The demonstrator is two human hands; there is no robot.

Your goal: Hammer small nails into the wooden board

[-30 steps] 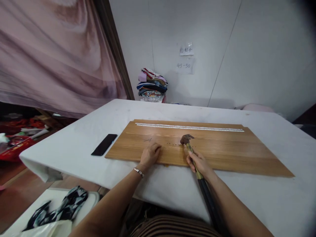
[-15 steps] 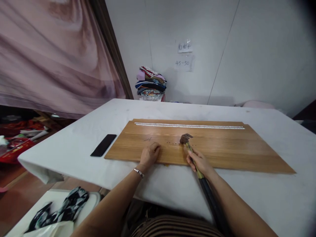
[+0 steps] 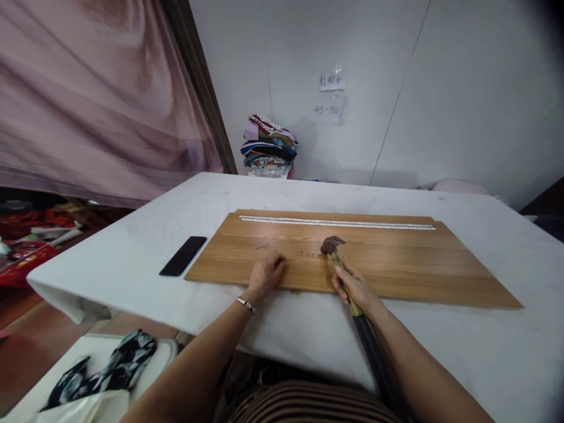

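Note:
A claw hammer [image 3: 331, 245] with a rusty head and a yellow and black handle is gripped in my right hand [image 3: 355, 286], partway up the handle. Its head lies on or just above a wooden board [image 3: 409, 258], beside a short row of small nail heads [image 3: 307, 253]. To the left, my left hand [image 3: 267, 272] rests on the board near its front edge, with its fingers curled in. Whatever is in those fingers, if anything, is hidden. Just beyond this hand, a few loose nails [image 3: 263, 245] lie on the wood.
Two white measuring strips [image 3: 337, 222] run along the board's far side. A black phone [image 3: 183, 256] lies left of the board on the white-covered table [image 3: 132, 252]. Folded cloths [image 3: 269, 145] are stacked behind the table, and a patterned cloth [image 3: 127, 358] lies on a stool at lower left.
The view has shifted slightly. Both hands and the hammer keep nearly the same places on the board.

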